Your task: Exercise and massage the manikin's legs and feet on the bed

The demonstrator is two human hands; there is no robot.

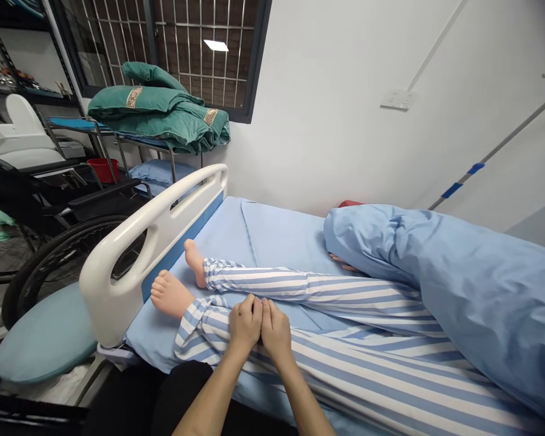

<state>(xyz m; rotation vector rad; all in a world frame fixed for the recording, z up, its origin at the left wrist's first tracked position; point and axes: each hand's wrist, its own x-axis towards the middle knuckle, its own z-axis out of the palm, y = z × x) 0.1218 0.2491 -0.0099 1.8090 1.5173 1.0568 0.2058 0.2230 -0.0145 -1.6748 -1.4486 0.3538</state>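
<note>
Two legs in blue-and-white striped trousers lie stretched out on a bed; the bare feet look like a mannequin's. On the lower part of the near leg (pixel 336 357), my left hand (pixel 246 321) and my right hand (pixel 275 327) sit side by side, thumbs touching. Both are closed, their fingers curled over the far side of this leg, with the fingertips hidden. The near foot (pixel 170 295) and the far foot (pixel 195 262) point up beside the footboard. The far leg (pixel 309 287) lies just beyond my hands.
A white footboard (pixel 118 254) closes the bed's left end. A blue quilt (pixel 481 284) covers the right side, with some fingers showing under its edge. Left of the bed stand a wheelchair (pixel 40 254) and a stool-like pale green pad (pixel 49 336). Green folded bedding (pixel 163 109) lies beneath the window.
</note>
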